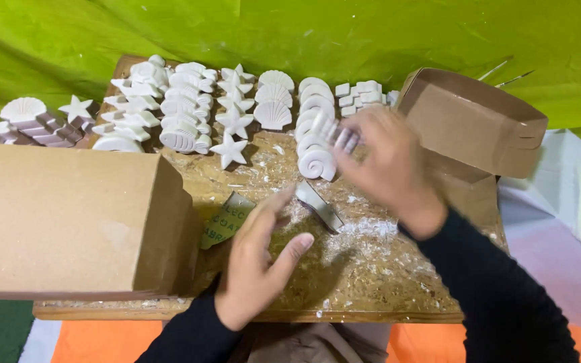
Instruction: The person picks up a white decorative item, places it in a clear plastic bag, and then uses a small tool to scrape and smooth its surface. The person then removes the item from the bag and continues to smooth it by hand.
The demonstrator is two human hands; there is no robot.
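Observation:
My right hand [388, 165] reaches over the wooden board [371, 269] and holds a small white ribbed plaster piece [341, 136] at its fingertips, beside a row of white spiral shell casts [316, 161]. It is blurred by motion. My left hand [260, 259] hovers low over the board with fingers apart, holding nothing. Its fingertips are close to a small metal scraper blade [319, 205] that lies in white dust. A folded piece of green sandpaper [226, 218] lies just left of that hand.
Rows of white casts cover the far board: starfish [230, 149], scallop shells [274, 114], ribbed ovals [179, 138], small blocks [358, 94]. A closed cardboard box [68, 222] fills the left. An open cardboard box [472, 121] stands at right. Green cloth [304, 33] lies behind.

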